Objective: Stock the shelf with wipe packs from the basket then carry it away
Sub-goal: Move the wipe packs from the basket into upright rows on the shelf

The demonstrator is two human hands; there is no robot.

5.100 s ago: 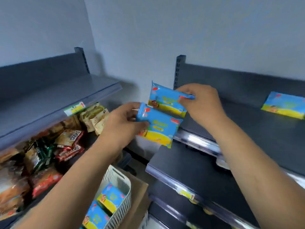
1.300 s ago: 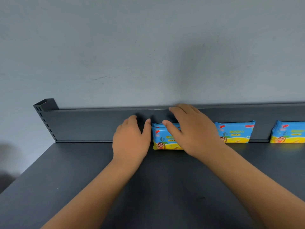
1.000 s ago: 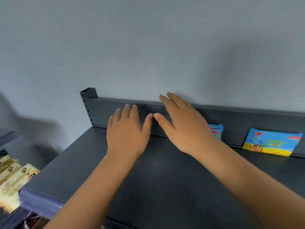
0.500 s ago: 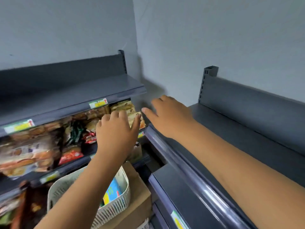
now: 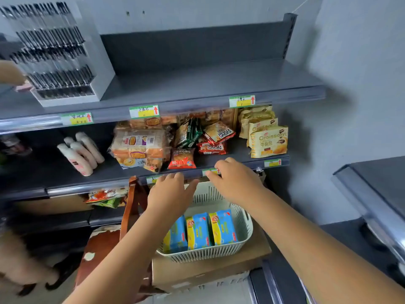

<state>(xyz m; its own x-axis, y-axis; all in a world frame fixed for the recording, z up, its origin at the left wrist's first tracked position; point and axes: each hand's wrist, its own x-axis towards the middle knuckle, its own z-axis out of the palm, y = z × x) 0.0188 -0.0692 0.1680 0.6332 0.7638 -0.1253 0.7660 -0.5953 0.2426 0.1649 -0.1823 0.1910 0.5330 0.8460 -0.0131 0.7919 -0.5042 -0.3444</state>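
three wipe packs (image 5: 200, 230) stand on edge in the pale basket (image 5: 244, 224), which sits on a cardboard box (image 5: 210, 268) below the snack shelf (image 5: 109, 181). both hands hover above it, left hand (image 5: 169, 194) and right hand (image 5: 237, 183), each grip apart and empty. a hasty grab could tip the basket off the box; a wooden chair (image 5: 129, 207) crowds its left side.

Three blue-and-yellow packs (image 5: 200, 231) standing on edge, side by side, in a white slatted basket (image 5: 242, 234) just below both empty hands.
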